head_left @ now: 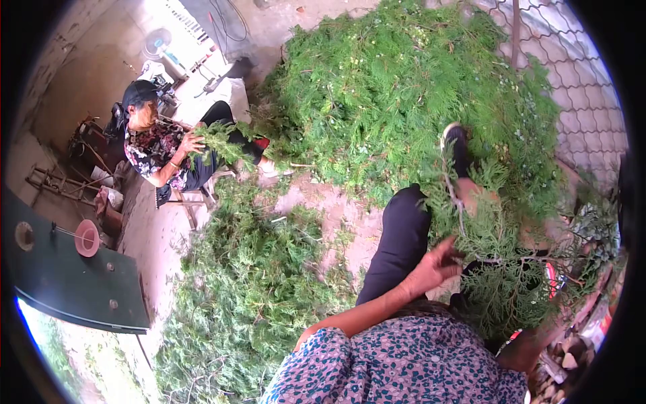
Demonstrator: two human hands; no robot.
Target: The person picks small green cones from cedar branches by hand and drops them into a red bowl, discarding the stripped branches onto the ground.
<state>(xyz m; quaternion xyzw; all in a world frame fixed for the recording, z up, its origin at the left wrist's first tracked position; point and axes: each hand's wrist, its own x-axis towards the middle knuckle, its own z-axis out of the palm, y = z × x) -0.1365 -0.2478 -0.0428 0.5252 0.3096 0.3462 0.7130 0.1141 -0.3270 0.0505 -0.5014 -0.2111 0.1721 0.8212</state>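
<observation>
My left hand (436, 264) reaches over my black-trousered knee (404, 222) and grips the thin stem of a feathery green conifer branch (494, 269) lying across my lap. My right forearm (531, 345) comes up from the lower right and disappears under the same branch. The foliage hides the right hand itself. Something red and white (552, 277) shows through the foliage near where that hand would be, but I cannot tell what it is.
A large heap of cut green branches (404, 87) lies ahead, with more (249, 289) spread on the dirt ground to the left. Another person (158, 145) sits on a stool at the left, handling a sprig. Wire mesh fencing (579, 94) stands at the right and a dark board (67, 276) at the far left.
</observation>
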